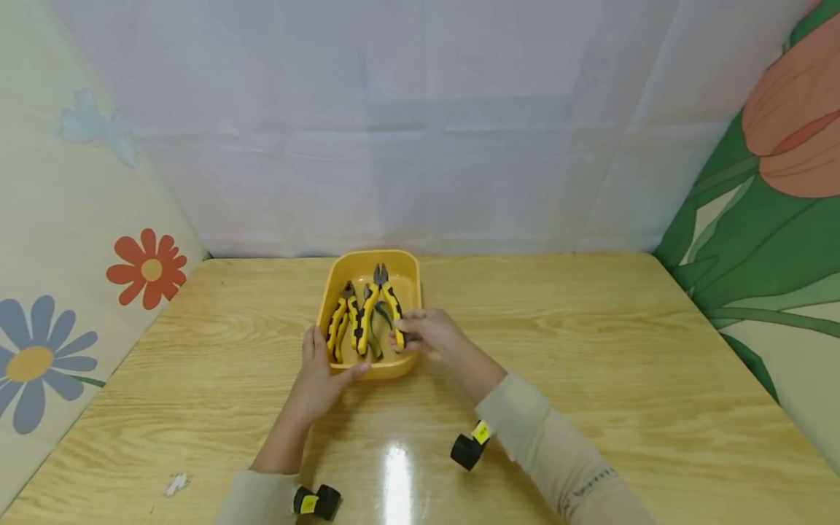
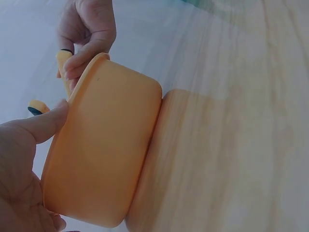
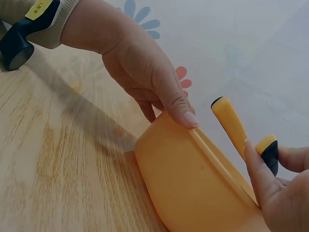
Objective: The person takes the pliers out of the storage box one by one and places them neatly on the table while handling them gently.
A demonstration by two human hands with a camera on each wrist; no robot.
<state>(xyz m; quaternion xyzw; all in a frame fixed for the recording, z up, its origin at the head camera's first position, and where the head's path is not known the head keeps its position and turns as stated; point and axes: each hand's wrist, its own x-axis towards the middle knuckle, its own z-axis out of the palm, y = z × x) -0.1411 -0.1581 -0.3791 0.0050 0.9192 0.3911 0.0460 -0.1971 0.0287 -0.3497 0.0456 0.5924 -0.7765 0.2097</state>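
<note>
A yellow plastic bin [image 1: 377,372] stands on the table with several pliers in it. My left hand [image 1: 319,383] grips its near left corner, thumb over the front rim and fingers along the left side. With my right hand [image 1: 438,337] I pinch the right handle of yellow-and-black pliers [image 1: 364,313], whose handles are spread and jaws point away from me. In the right wrist view, the handle ends [image 3: 229,121] rise above the rim. Another yellow-and-black pair of pliers [image 1: 337,321] lies at the bin's left. A green-handled tool [image 1: 374,340], partly hidden, lies beneath the held pliers.
The wooden table [image 1: 590,350] meets a white cloth backdrop [image 1: 492,146] behind the bin. Painted flower panels [image 1: 151,270] stand at both sides. A small white scrap [image 1: 176,484] lies at the near left. Black wrist cameras [image 1: 467,450] sit by both sleeves.
</note>
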